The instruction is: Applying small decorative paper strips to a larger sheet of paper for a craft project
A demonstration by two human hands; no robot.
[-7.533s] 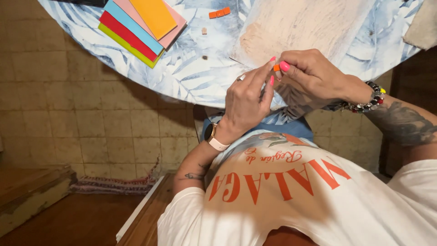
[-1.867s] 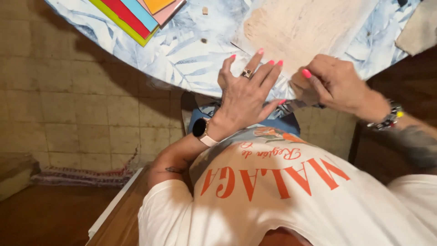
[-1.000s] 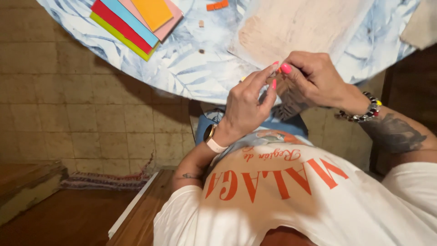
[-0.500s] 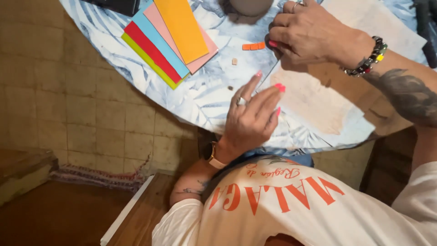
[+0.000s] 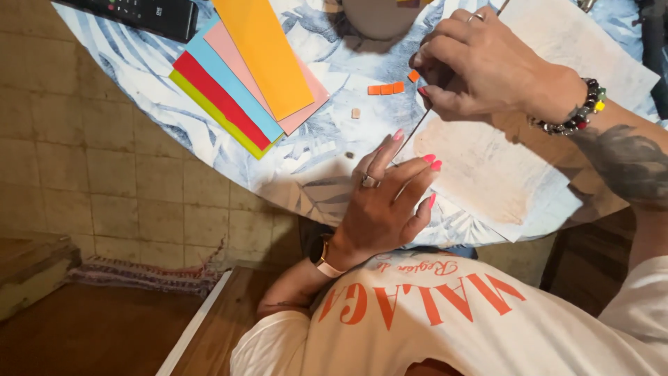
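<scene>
Right hand (image 5: 487, 66) moved up pinching thin stick (image 5: 417, 129), left hand (image 5: 386, 202) flat on table (image 5: 306, 163)

Paper sheets (image 5: 243, 76) on table (image 5: 306, 174), left of both hands; remote (image 5: 149, 14) behind sheets

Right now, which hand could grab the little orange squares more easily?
Probably the right. The right hand is just beside the orange squares, fingertips almost on one, though it is pinching a thin stick. The left hand lies open, farther back by the table's edge.
</scene>
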